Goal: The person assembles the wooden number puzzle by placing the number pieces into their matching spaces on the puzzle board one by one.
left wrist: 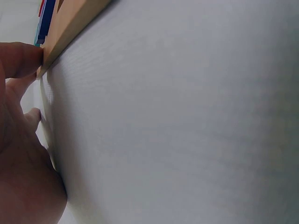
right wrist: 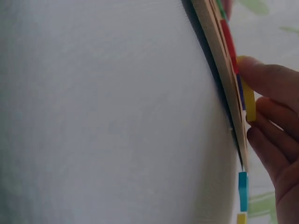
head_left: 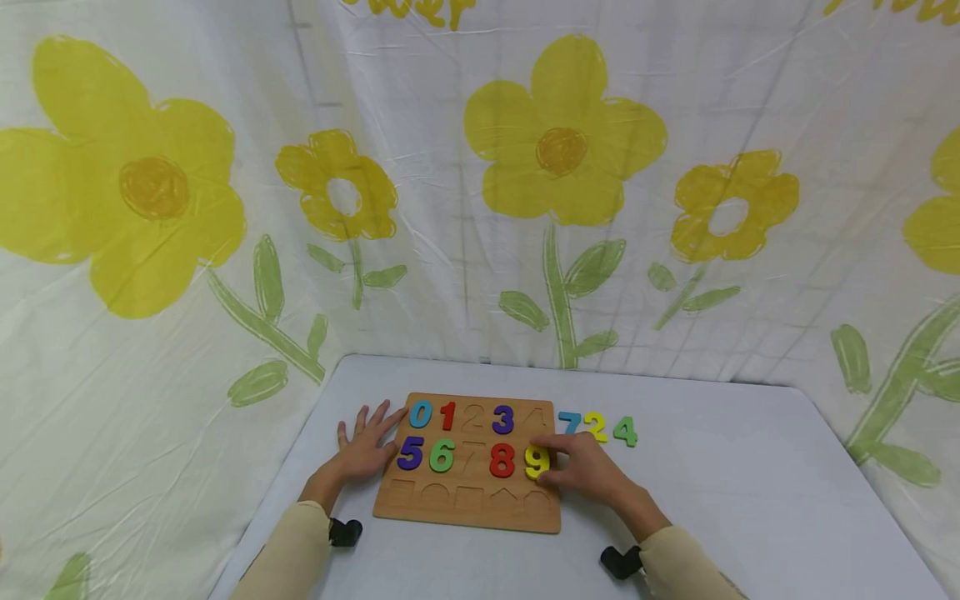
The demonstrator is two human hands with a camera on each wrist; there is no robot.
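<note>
A wooden number puzzle board [head_left: 450, 500] lies on the white table. My right hand [head_left: 592, 473] pinches the yellow number 9 [head_left: 537, 460] between thumb and fingers at the right end of the board's middle row. In the right wrist view the yellow 9 [right wrist: 250, 100] stands a little proud of the board. With fingers spread, my left hand [head_left: 363, 447] rests at the board's left edge, its thumb and a fingertip touching it. Blue 0 [head_left: 421, 414], red 1 [head_left: 447, 416], purple 3 [head_left: 502, 419], purple 5 [head_left: 410, 452], green 6 [head_left: 442, 455] and red 8 [head_left: 502, 460] sit on the board.
Right of the board lie a blue 7 [head_left: 569, 422], a yellow 2 [head_left: 596, 426] and a green 4 [head_left: 626, 431]. Outlined recesses for 2, 4 and 7 show bare wood, as do the shape recesses along the near row. A flower-printed curtain [head_left: 435, 317] hangs behind the table [head_left: 735, 467].
</note>
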